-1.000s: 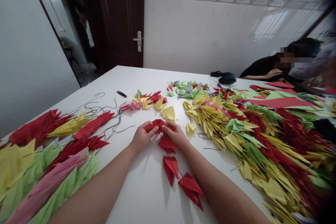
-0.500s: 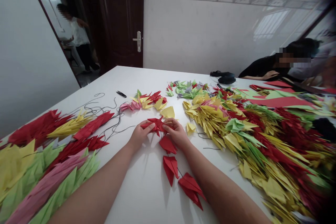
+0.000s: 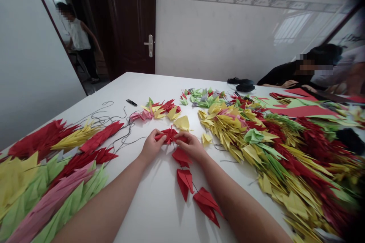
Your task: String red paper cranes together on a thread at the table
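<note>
My left hand (image 3: pixel 152 146) and my right hand (image 3: pixel 189 146) both pinch a red paper crane (image 3: pixel 168 135) above the white table (image 3: pixel 148 212). A thin black thread (image 3: pixel 180 165) runs down from it, strung through a red crane (image 3: pixel 181 157) just below my hands. Farther along hang a third red crane (image 3: pixel 184 183) and a fourth (image 3: pixel 207 204), both lying on the table towards me. Much of the held crane is hidden by my fingers.
Dense heaps of red, yellow, green and pink paper cranes (image 3: pixel 256 148) lie on both sides. Small black snips (image 3: pixel 131 102) and loose black thread (image 3: pixel 111 121) are on the table. A seated person (image 3: pixel 291 76) leans at the far right; another person (image 3: pixel 80 36) stands near a dark door (image 3: pixel 125 19).
The red crane between my hands has turned and sits more bunched in my fingers. The standing person has moved left near the doorway, and the head view has shifted slightly.
</note>
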Action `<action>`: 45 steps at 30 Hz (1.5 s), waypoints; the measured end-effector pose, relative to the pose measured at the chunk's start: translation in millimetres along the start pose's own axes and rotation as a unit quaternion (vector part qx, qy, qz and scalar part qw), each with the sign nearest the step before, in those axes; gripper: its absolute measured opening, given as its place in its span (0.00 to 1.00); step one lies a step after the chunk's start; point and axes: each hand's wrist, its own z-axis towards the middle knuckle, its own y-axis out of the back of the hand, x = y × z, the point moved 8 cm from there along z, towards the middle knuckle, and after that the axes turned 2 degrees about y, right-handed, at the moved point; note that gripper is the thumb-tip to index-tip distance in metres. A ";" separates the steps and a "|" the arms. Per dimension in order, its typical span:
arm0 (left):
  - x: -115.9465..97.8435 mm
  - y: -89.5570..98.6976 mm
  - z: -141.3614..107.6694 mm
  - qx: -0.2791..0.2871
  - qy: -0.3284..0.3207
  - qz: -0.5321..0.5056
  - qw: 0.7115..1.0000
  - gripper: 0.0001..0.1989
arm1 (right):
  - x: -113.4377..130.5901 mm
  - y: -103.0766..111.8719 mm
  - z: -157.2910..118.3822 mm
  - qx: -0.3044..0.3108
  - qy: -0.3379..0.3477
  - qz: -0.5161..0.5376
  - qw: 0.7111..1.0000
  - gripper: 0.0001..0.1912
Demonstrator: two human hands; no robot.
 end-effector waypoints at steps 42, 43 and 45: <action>-7.2 0.7 3.0 0.039 -0.034 -0.020 0.998 0.19 | -26.4 3.2 5.3 -0.026 -0.059 0.191 0.979 0.17; -6.3 0.7 3.8 0.041 -0.034 -0.025 0.998 0.18 | -25.0 3.3 4.9 -0.028 -0.058 0.194 0.979 0.16; -4.0 1.5 4.9 0.038 -0.028 -0.041 0.998 0.17 | -21.3 3.7 3.6 -0.032 -0.058 0.200 0.977 0.16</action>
